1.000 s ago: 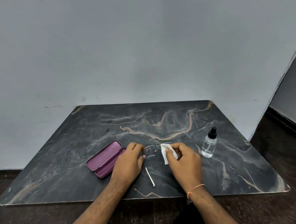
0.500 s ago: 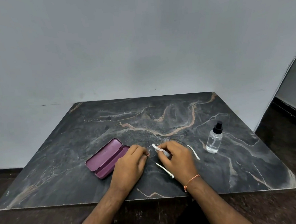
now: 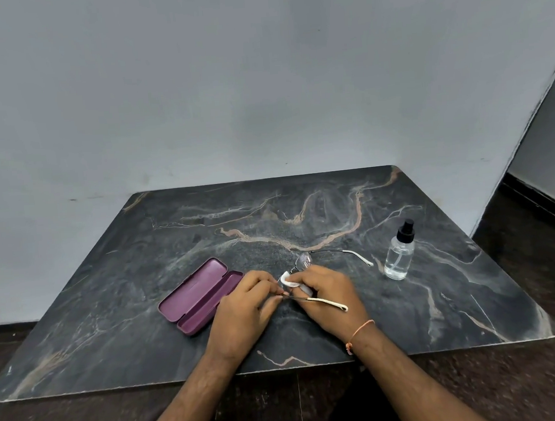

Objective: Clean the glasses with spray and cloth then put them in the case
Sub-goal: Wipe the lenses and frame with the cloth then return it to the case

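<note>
The fingers [image 3: 268,285] of the left hand [image 3: 244,314] are curled in, and their tips pinch the thin frame of the glasses [image 3: 304,261] at the hinge end, where the near arm of the frame begins. The right hand [image 3: 330,297] has its fingers bent round a small white cloth [image 3: 289,280], which is bunched between the fingertips and pressed against the lens nearest the left hand. That lens is mostly hidden under the cloth and the knuckles, so how much of it the cloth covers cannot be told.

The other lens shows just beyond the hands, tilted up off the bench [image 3: 113,320]. From it the far arm of the glasses runs out to the right, with its white tip lying near the spray bottle [image 3: 399,251] but not touching it. The near arm of the glasses, also white-tipped, crosses over the back of the right hand and points right.

An orange thread band [image 3: 360,331] circles the right wrist. Both forearms reach in from the near edge of the bench.

To the left of the left hand, just beside it, lies the purple case [image 3: 200,296], open, with its two halves flat and hollow side up; nothing lies in it. The spray bottle stands upright at the right, clear with a black pump top, well apart from the hands.

The bench top is dark stone with pale and tan veins. Behind it rises a plain grey wall [image 3: 260,80], and a dark floor [image 3: 533,225] shows at the right.
</note>
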